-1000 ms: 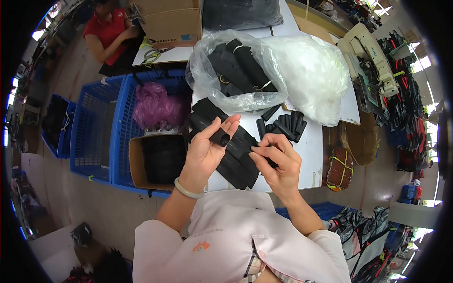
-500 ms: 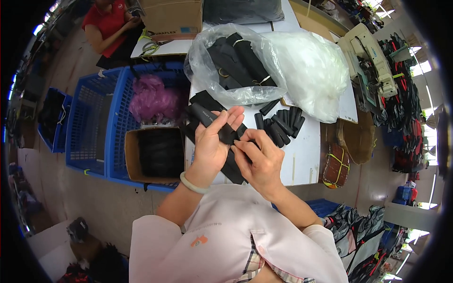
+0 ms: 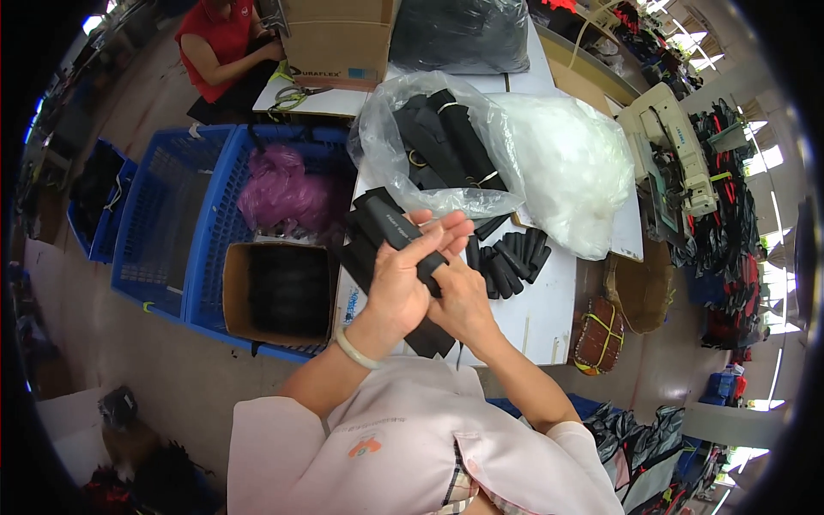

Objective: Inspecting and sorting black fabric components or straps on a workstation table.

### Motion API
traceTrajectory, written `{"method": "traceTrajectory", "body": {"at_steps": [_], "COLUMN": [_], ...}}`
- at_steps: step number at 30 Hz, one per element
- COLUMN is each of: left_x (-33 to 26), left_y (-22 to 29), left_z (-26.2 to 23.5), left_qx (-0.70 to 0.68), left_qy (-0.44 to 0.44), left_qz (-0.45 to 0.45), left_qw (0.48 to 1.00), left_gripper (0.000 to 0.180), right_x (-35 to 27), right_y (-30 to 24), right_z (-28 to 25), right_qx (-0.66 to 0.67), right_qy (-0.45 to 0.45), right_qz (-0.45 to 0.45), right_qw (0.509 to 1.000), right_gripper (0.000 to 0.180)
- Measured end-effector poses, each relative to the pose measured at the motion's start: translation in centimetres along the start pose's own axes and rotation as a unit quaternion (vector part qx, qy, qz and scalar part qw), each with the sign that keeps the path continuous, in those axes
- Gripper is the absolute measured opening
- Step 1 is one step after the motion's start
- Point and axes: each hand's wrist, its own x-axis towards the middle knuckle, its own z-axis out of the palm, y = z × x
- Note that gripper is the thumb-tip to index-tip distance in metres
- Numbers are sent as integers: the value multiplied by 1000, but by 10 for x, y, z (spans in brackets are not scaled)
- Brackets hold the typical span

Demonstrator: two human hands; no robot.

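My left hand (image 3: 410, 273) and my right hand (image 3: 461, 296) are pressed together around a flat black strap piece (image 3: 396, 232), lifted just above the white table (image 3: 541, 322). The left hand's fingers wrap over its end; the right hand grips it from underneath, mostly hidden behind the left. Under them lies a pile of flat black pieces (image 3: 365, 257). Several rolled black pieces (image 3: 513, 253) lie just right of my hands.
A clear plastic bag of black straps (image 3: 433, 154) and a white plastic bag (image 3: 571, 172) lie farther back. Blue crates (image 3: 184, 223) with purple material (image 3: 283, 193) and a cardboard box of black goods (image 3: 287, 292) stand left. A sewing machine (image 3: 674, 159) is at right. A person in red (image 3: 227, 43) sits beyond.
Both hands have lifted a black piece off the pile and drawn it closer together toward me; the right hand has slid in under the left.
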Motion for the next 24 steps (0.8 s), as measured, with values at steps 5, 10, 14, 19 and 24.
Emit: {"method": "traceTrajectory", "body": {"at_steps": [5, 10, 14, 19, 24], "left_x": [16, 6, 7, 21, 5], "left_y": [31, 26, 21, 37, 13], "left_z": [-18, -4, 0, -13, 8], "left_qx": [-36, 21, -24, -6, 58], "left_qy": [15, -27, -25, -34, -99], "left_qz": [30, 0, -6, 4, -16], "left_qw": [999, 999, 999, 999, 993], "left_gripper": [23, 26, 24, 21, 25], "right_x": [0, -2, 13, -3, -4], "right_y": [-31, -17, -6, -25, 10], "right_z": [-10, -5, 1, -11, -5], "right_qx": [-5, 41, -16, 16, -14], "right_qy": [16, 4, 1, 48, 32], "right_qz": [-9, -9, -25, -49, -44], "right_qw": [1000, 999, 1000, 998, 998], "right_gripper": [43, 41, 32, 50, 39]}}
